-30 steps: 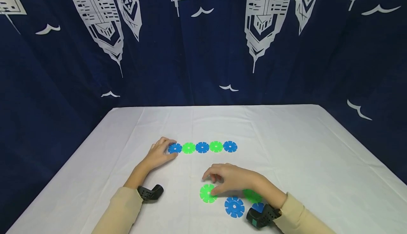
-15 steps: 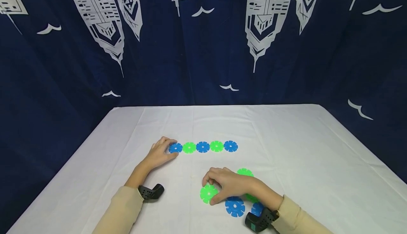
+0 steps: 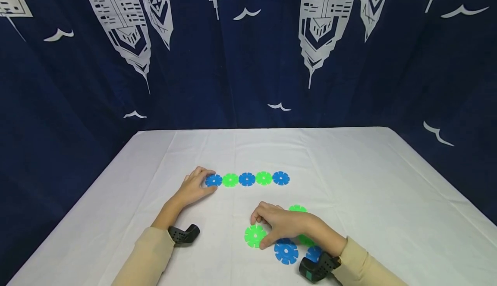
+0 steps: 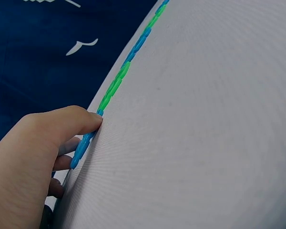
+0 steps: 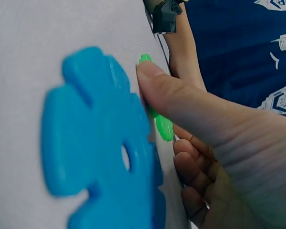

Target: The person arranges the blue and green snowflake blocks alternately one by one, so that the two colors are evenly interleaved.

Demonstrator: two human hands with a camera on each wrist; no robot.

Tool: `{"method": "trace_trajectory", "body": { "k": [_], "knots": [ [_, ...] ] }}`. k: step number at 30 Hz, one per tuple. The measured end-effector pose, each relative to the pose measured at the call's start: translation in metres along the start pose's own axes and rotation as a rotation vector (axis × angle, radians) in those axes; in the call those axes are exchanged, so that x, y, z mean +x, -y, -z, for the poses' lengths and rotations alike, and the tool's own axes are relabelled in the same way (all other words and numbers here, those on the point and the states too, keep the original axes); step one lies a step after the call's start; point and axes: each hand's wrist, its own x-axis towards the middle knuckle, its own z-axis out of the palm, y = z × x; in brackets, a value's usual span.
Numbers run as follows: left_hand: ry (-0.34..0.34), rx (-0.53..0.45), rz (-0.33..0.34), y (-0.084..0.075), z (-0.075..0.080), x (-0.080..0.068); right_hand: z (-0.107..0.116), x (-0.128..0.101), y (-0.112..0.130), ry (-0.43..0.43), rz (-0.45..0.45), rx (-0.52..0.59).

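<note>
A row of notched, flower-shaped plastic discs, alternating blue and green, lies flat across the white table. At its left end my left hand (image 3: 194, 187) pinches a blue disc (image 3: 214, 180) between thumb and fingers. In the left wrist view that blue disc (image 4: 83, 148) lies edge-on to the camera, thumb on its near side. Nearer the front, my right hand (image 3: 285, 223) grips a loose green disc (image 3: 255, 236), index finger at its far edge, thumb at its near edge. The right wrist view shows the thumb covering much of that green disc (image 5: 165, 128).
A blue disc (image 3: 286, 251) lies beside the right thumb and fills much of the right wrist view. Under the right wrist are another blue disc (image 3: 313, 253) and a green disc (image 3: 306, 240), both partly covered. One more green disc (image 3: 297, 208) lies behind that hand.
My right hand has drawn slightly back toward the front, and its index finger and thumb have come round the green disc's edges. A green disc behind it has come into sight. My left hand stays put.
</note>
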Motion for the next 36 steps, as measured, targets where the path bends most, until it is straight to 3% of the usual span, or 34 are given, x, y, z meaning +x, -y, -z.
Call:
{"method": "trace_trajectory", "body": {
  "k": [14, 21, 25, 36],
  "knots": [
    [0.009, 0.011, 0.01, -0.001, 0.0, -0.001, -0.001, 0.0, -0.001, 0.033, 0.022, 0.095],
    [0.003, 0.005, 0.01, -0.001, 0.0, -0.001, -0.002, 0.005, -0.008, 0.086, 0.129, 0.322],
    [0.004, 0.006, 0.005, -0.001, 0.0, 0.0, -0.003, 0.008, -0.012, 0.094, 0.142, 0.439],
    [0.007, -0.002, -0.003, 0.003, 0.002, 0.001, -0.003, 0.011, -0.01, 0.122, 0.156, 0.459]
  ]
}}
